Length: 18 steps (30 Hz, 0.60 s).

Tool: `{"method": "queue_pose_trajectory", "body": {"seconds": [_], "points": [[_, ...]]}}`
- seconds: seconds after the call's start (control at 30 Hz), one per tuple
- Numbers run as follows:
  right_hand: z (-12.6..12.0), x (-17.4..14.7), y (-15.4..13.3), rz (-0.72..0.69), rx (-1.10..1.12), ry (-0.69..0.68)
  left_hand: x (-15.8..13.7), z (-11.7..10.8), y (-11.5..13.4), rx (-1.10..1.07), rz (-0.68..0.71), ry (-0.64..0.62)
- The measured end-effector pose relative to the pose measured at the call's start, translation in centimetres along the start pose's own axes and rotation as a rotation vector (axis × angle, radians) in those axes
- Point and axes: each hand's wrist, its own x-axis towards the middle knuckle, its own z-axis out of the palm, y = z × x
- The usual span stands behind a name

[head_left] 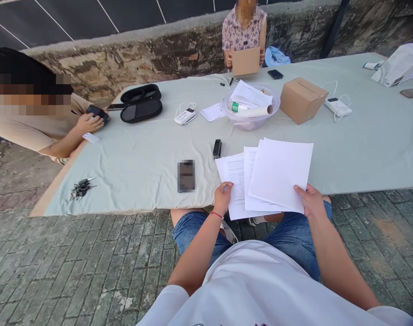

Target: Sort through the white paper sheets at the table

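Note:
My left hand (pixel 222 198) pinches the left edge of some printed sheets (pixel 236 181), thumb on top. Blank white sheets of paper (pixel 283 170) are gripped at their lower right by my right hand (pixel 310 199), with the fingers hidden underneath. The sheets fan out and overlap, reaching past the table's front edge above my lap. Just beyond their upper left corner lies a black stapler-like object (pixel 217 149). Left of my left hand, a dark phone-like object (pixel 186 176), blurred out, lies on the cloth.
A plastic basin (pixel 250 118) holds papers and a roll. Beside it stand a cardboard box (pixel 303 100) and a white device with a cord (pixel 338 107). A black case (pixel 141 110) lies open. Keys (pixel 80 188) lie front left. One person sits left; another, opposite, holds cardboard (pixel 246 61).

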Motion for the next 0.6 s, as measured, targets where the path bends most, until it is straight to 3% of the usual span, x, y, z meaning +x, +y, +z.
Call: {"method": "queue_pose_trajectory", "body": {"seconds": [0.1, 0.27, 0.4, 0.6], "points": [[2.8, -1.0, 0.1, 0.139, 0.135, -0.112, 0.0, 0.0, 0.2, -0.103, -0.097, -0.005], [5.2, -1.8, 0.7, 0.144, 0.098, -0.216, 0.2, -0.2, -0.1, -0.006, -0.073, -0.032], [3.6, -0.6, 1.6, 0.109, 0.026, -0.117, 0.3, -0.2, -0.4, 0.078, -0.070, 0.042], [-1.8, 1.8, 2.1, 0.065, 0.047, 0.170, 0.3, 0.1, -0.2, 0.022, -0.049, 0.064]]}}
